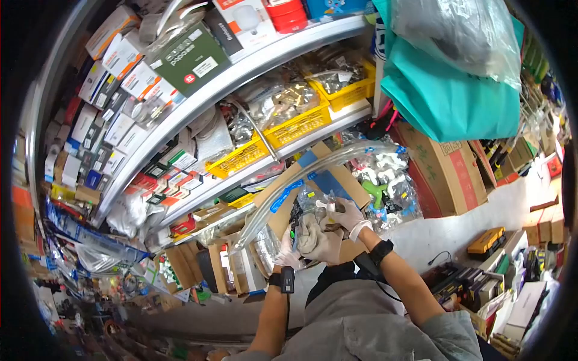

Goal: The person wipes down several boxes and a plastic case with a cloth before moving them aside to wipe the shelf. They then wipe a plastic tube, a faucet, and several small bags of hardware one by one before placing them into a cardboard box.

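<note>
Both my hands wear thin whitish gloves and work over an open cardboard box. My right hand (pixel 348 218) is closed on a small white plastic piece (pixel 326 206) that sticks out from its fingertips to the left. My left hand (pixel 288 251) grips the left side of a crumpled grey cloth (pixel 309 234), its fingers partly hidden. Clear plastic packaging (pixel 308 200) lies just beyond the cloth. A loop of clear hose (pixel 265 210), with blue tape (pixel 282 201) on it, curves around the far side of the box (pixel 349 186).
Shelves ahead hold yellow baskets (pixel 298 123) of bagged metal fittings and many small boxes (pixel 188 59). Right of my hands lie bagged white and green parts (pixel 385 186) and a tall carton (pixel 444 171). A teal bag (pixel 448 90) hangs above. A yellow case (pixel 486 242) stands at right.
</note>
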`<state>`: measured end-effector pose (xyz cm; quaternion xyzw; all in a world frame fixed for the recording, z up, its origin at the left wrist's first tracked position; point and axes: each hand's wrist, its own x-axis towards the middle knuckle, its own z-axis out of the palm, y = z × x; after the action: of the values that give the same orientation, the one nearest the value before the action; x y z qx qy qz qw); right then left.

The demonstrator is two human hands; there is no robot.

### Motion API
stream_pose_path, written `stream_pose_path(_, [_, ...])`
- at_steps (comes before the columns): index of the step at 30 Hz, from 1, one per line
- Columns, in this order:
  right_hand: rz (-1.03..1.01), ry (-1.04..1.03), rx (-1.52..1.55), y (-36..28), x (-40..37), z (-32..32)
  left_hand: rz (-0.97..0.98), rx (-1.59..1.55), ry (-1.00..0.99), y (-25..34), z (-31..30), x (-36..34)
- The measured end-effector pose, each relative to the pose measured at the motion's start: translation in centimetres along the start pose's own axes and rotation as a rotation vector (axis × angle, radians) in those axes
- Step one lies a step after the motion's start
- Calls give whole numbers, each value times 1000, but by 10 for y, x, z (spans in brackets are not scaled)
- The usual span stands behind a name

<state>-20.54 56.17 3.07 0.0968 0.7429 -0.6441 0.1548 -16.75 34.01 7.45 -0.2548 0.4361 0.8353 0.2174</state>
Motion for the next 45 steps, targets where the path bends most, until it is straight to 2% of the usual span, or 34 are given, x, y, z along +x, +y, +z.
stream_pose_path(2, [16,51,89,11,-12,-3,-27,5,-58,-5,-3,-3])
stream_pose_path(4, [67,-59,428,20,-22,-12,-103,-67,-109,4,18,-22])
stream_pose_path(6, [-39,-1,360,27,-34,-24,-111,-126,-141,-22,-20,14])
stream_pose_path(7, [53,-107,601,18,-46,-37,-143,-108,-184,-28,-25,21])
stream_pose_path(9, [65,-28,557,12,-63,-55,-183,-90,-231,-38,-25,24])
stream_pose_path(10, [33,3,523,-11,-80,-68,-247,-303,-224,-37,-13,16])
stream_pose_path(11, [44,75,602,18,-78,-75,-309,-516,-215,-36,0,6])
stream_pose_path(12, [56,148,681,46,-80,-84,-5,-29,-303,-28,39,-23])
stream_pose_path(13, [90,216,771,52,-86,-93,306,453,-250,-19,78,-53])
stream_pose_path(15, [15,276,867,38,-109,-115,367,479,-288,-27,88,-51])
stream_pose_path(16, [1,303,943,55,-107,-126,387,487,-299,-32,89,-47])
stream_pose_path(18, [-48,428,1060,81,-101,-144,13,71,-324,-56,58,-11])
stream_pose_path(20, [-73,431,963,63,-92,-158,-344,-350,-329,-77,22,21])
stream_pose_path(22, [-48,432,835,51,-72,-169,-502,-566,-320,-79,18,14])
stream_pose_path(24, [-53,492,769,31,-50,-169,-376,-504,-299,-81,23,-5])
stream_pose_path(26, [-78,538,588,41,-8,-172,-351,-502,-255,-88,19,-15])
stream_pose_path(28, [-124,447,559,19,7,-170,-371,-502,-270,-83,30,-34])
stream_pose_path(29, [-94,579,516,4,5,-163,-391,-520,-258,-92,20,-29])
stream_pose_path(30, [-49,608,409,-18,-7,-163,-356,-505,-215,-95,21,-34])
stream_pose_path(32, [-119,777,-19,-9,-7,-165,-306,-494,-167,-92,43,-54])
stream_pose_path(33, [-90,623,266,-5,-12,-164,-21,-210,-117,-86,68,-71])
stream_pose_path(34, [-105,512,328,2,-23,-161,256,78,-63,-82,90,-85])
stream_pose_path(35, [-113,401,388,10,-33,-159,390,223,-45,-80,100,-91])
stream_pose_path(36, [-170,341,233,19,-48,-155,524,366,-8,-78,110,-97])
stream_pose_path(37, [-97,175,349,20,-61,-149,538,477,-18,-78,115,-99])
stream_pose_path(39, [-124,9,178,49,-77,-139,565,703,-50,-77,122,-101])
stream_pose_path(41, [162,-82,460,45,-102,-135,592,930,-89,-74,130,-101])
stream_pose_path(45, [250,76,656,51,-122,-150,393,1017,-157,-63,156,-102])
